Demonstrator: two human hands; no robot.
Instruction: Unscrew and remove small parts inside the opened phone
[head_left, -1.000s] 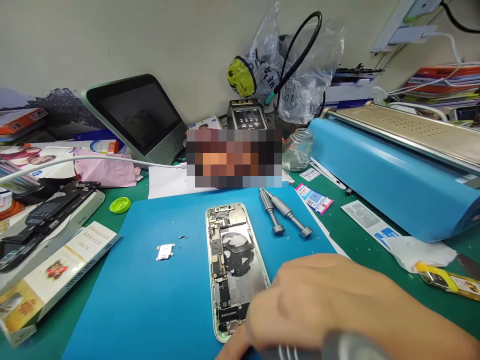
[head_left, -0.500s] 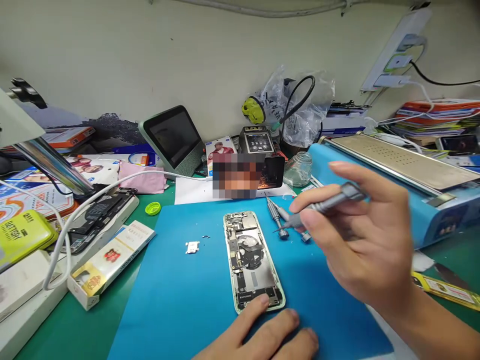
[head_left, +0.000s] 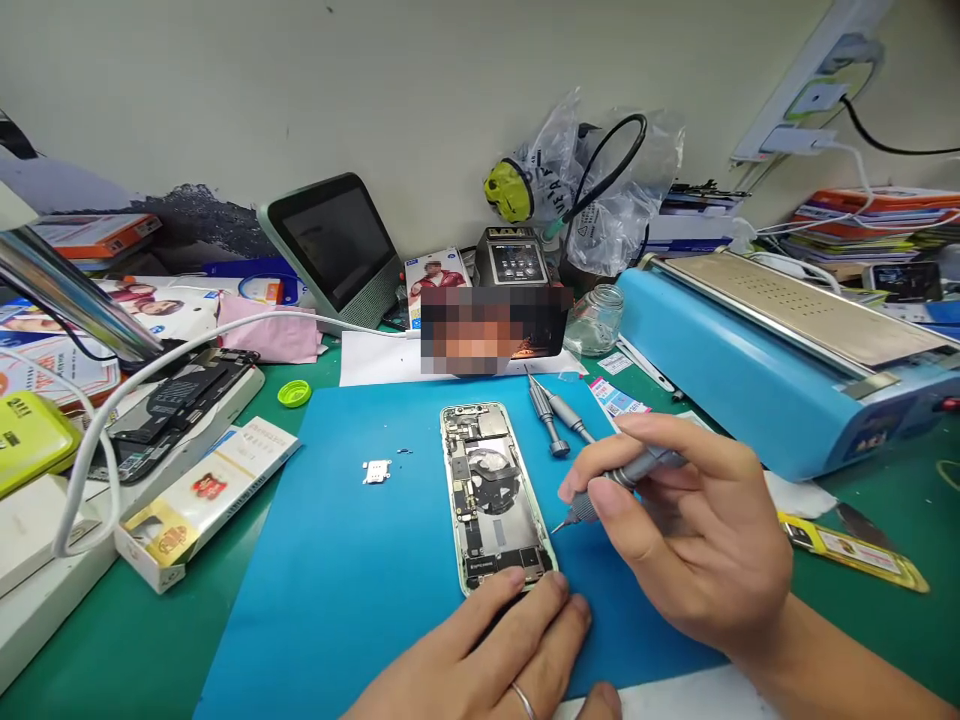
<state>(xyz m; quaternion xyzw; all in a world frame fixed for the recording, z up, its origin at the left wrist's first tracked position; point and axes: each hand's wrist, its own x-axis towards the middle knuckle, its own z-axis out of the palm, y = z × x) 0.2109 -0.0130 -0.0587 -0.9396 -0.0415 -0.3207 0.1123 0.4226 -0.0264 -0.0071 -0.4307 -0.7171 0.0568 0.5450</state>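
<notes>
Here, broad mat (head_left: 322,600) flanks the phone (head_left: 499,485), left hand (head_left: 491,650) overlapping its near edge.

Pale grey wall (head_left: 375,90), plain over most of its extent, with a dark, ragged-edged patch (head_left: 210,222) low at left. White power strip (head_left: 787,95), slanting, at upper right. Green worktop (head_left: 157,645) below; chrome post (head_left: 82,297) at left, inclined, bearing bright highlights.
</notes>
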